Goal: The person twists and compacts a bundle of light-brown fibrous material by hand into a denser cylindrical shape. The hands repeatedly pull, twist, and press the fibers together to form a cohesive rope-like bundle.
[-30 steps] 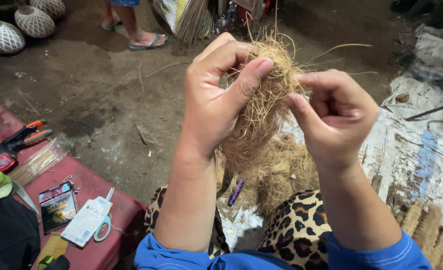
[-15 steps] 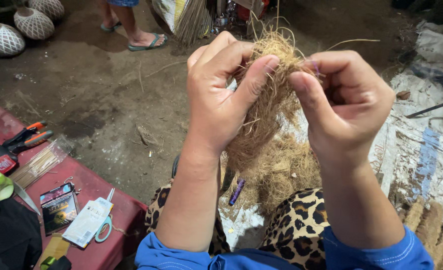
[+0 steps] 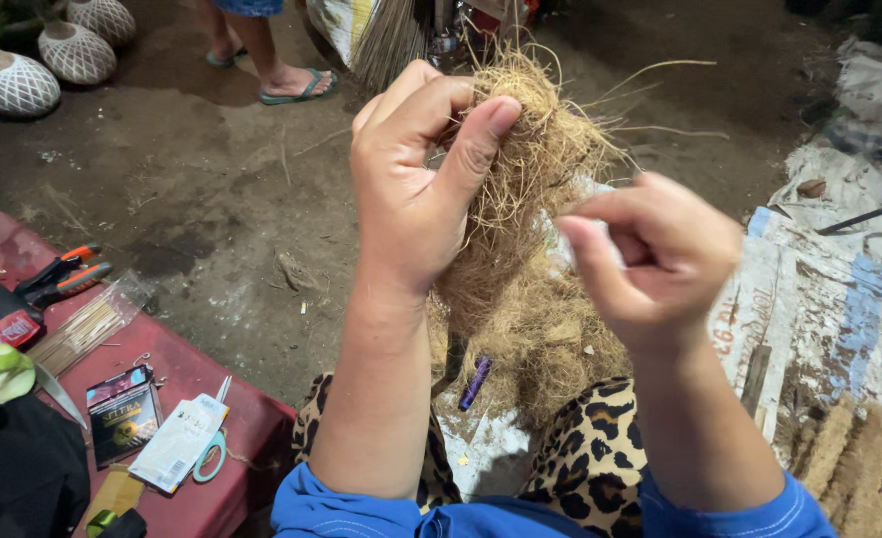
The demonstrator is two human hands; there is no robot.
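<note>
A view looking down at a person's two bare hands, raised in the middle of the frame above their lap. The left hand (image 3: 416,189), centre-left, is clamped around a bundle of dry, tan coconut-like fibre (image 3: 520,189); the thumb presses against the bundle near its top, and the fingers wrap behind it. Loose strands stick out from the top of the bundle toward the upper right. The right hand (image 3: 660,254), centre-right, is curled loosely with thumb and fingers pinched together; it sits just beside the bundle, and whether it grips a few strands cannot be told. The two hands are a little apart.

Below the bundle, a larger heap of the same fibre (image 3: 550,339) lies on the lap, over leopard-print cloth (image 3: 600,458). A small purple stick-like object (image 3: 474,383) shows at the heap's lower left edge. Blue sleeves (image 3: 361,503) cover both forearms at the bottom edge.

At the lower left, a red surface (image 3: 177,364) carries pliers with orange-and-black handles (image 3: 62,277), a clear bag of thin sticks (image 3: 87,327), a small dark packet (image 3: 122,410), a white packet (image 3: 177,443) and teal-handled scissors (image 3: 212,458). The dirt ground (image 3: 192,179) fills the upper left, where white woven baskets (image 3: 17,82) stand and another person's foot in a flip-flop (image 3: 296,85) is seen. Worn painted sheeting (image 3: 829,289) lies at the right.
</note>
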